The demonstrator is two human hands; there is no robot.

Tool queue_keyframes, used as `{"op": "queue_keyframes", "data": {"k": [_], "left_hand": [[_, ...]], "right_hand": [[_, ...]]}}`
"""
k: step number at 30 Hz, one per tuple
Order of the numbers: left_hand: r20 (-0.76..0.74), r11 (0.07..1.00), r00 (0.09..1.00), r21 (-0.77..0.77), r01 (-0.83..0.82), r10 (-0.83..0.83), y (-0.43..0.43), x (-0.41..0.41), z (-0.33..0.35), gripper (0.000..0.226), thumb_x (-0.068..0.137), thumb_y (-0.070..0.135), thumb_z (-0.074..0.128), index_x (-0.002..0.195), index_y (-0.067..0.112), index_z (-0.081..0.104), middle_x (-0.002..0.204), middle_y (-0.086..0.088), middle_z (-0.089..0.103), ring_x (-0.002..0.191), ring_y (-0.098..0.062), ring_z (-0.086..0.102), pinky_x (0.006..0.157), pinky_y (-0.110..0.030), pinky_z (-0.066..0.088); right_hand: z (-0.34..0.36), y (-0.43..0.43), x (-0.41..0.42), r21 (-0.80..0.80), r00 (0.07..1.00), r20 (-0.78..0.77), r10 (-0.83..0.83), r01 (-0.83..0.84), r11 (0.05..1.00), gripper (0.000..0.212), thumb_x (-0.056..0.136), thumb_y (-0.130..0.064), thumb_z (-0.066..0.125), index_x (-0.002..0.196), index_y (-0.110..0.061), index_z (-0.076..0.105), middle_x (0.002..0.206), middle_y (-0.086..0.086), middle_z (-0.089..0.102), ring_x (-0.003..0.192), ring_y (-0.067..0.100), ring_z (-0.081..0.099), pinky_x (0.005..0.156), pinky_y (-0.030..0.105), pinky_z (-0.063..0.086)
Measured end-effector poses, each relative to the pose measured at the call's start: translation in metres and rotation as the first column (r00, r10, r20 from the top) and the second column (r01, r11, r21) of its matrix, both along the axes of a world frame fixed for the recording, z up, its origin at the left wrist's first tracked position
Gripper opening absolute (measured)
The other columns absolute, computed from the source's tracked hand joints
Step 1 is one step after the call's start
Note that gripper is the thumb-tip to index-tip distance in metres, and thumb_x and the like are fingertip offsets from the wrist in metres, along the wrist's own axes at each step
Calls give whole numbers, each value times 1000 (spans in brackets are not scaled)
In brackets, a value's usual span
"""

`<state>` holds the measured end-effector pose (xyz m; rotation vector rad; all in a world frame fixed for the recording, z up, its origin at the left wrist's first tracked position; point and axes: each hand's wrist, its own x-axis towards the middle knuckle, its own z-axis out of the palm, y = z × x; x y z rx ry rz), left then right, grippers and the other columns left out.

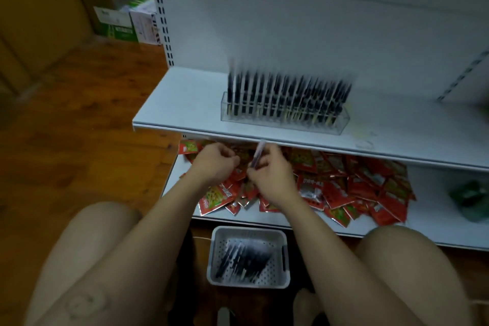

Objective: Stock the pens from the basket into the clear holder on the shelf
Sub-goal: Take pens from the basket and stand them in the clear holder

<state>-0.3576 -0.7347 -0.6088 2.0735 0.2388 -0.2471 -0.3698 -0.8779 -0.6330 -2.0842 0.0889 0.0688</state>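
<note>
Stacked cartons (121,21) stand on the wooden floor (79,103) at ten o'clock of the view, beside the shelving upright. The left hand (214,164) hovers just left of centre, over the lower shelf (428,222), with its fingers curled inward. Blur hides whether they pinch anything. At six o'clock from the hands, on the floor between the person's knees, sits the white basket (248,231), holding loose dark pens (243,257). The right hand (272,172) is close beside the left, at its three o'clock. Its fingers are curled round a pen (258,153) that points up toward twelve o'clock, the tip just below the edge of the shelf (185,103). On that shelf, at one o'clock from the hands, stands the clear holder (285,124), nearly full of upright dark pens in rows (288,92). Red packets (344,180) lie heaped beneath and right of the hands. A blurred green packet (471,198) lies at three o'clock.
</note>
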Motion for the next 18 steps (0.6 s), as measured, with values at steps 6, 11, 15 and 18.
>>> {"op": "queue_keyframes", "data": {"k": [6,11,15,18], "left_hand": [[169,996,982,11,-87,84,18,29,37,18,91,32,59,104,20,62,96,-4,66,77,-19,61,66,-30,51],[214,982,958,-50,-185,191,27,73,39,27,90,30,61,113,16,61,103,-7,65,79,-20,58,76,-33,51],[189,976,957,-39,-215,218,30,107,33,31,92,28,58,121,16,57,117,-7,61,102,-28,59,87,-39,53],[159,974,961,-23,-227,228,31,122,25,32,92,30,59,121,16,58,118,-6,60,105,-26,58,91,-43,53]], "right_hand": [[92,-4,36,-58,904,427,-16,45,997,71,87,-14,69,145,-35,33,90,-17,50,69,0,59,65,13,49],[95,2,81,-21,793,608,-40,66,998,51,89,-14,65,134,-30,47,100,-5,57,77,11,65,75,33,58],[90,13,110,-2,753,657,-29,41,999,48,88,-9,65,131,-22,47,97,-6,57,75,9,64,68,24,56],[88,16,123,-21,745,667,3,15,1000,46,89,-8,64,130,-20,49,101,-1,59,74,10,63,67,21,54]]}}
